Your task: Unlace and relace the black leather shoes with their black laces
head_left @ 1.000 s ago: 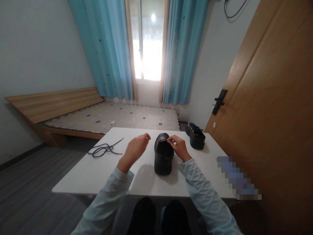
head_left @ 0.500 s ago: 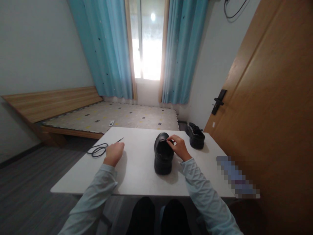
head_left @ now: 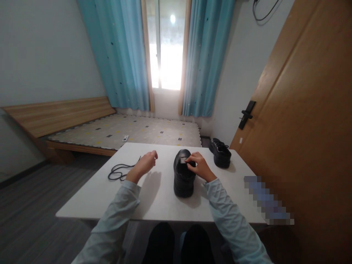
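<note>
Head view, change: the left hand (head_left: 145,165) has come up off the table (head_left: 162,198) with one end of the lace (head_left: 118,171) pinched, and now sits nearer the shoe (head_left: 183,176).
Meaning: the lace looks ready to go into the shoe.
Right hand (head_left: 198,167): fingers curled on the shoe's tongue, at its right side.
Lace: left of the shoe, trailing loose from the left hand.
Second shoe (head_left: 220,152): right of the shoe, apart.
</note>
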`<state>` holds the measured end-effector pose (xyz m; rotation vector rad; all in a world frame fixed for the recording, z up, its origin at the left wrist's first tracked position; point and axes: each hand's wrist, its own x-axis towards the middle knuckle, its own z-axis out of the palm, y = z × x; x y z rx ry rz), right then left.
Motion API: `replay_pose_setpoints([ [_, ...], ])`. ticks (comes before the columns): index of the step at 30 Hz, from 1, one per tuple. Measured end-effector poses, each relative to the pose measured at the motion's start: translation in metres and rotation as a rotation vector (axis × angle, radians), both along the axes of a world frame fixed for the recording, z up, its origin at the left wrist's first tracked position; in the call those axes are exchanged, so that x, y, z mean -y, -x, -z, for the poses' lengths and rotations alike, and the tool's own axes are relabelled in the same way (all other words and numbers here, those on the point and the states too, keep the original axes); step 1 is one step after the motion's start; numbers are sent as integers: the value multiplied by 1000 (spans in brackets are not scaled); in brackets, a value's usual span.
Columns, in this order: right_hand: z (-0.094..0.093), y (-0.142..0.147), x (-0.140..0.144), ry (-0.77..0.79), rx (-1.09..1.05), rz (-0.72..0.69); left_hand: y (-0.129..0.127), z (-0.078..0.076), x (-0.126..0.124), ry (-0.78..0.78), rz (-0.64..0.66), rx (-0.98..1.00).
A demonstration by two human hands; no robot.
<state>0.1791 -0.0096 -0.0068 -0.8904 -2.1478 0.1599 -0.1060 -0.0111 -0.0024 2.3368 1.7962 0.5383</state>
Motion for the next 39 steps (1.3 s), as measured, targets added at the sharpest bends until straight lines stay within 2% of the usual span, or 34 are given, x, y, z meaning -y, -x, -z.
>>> replay_pose_setpoints([
  [5,-1,-1,-1,13,27,-16,-41,-13,-4,-154,73,299],
  [8,-1,-1,-1,17,33,-35,-61,-15,-9,-161,79,466],
  [12,-3,-2,-2,32,37,-63,-84,-8,-18,-146,-16,651],
  [18,-3,-3,-4,47,60,-92,-108,11,-20,-244,-120,826],
  [23,-3,2,1,92,133,-43,-109,16,-16,-246,-127,810],
  [32,-20,18,4,159,242,151,-97,15,-15,-151,-83,745],
  [39,-18,23,3,40,417,148,-91,17,-17,-132,-33,724],
])
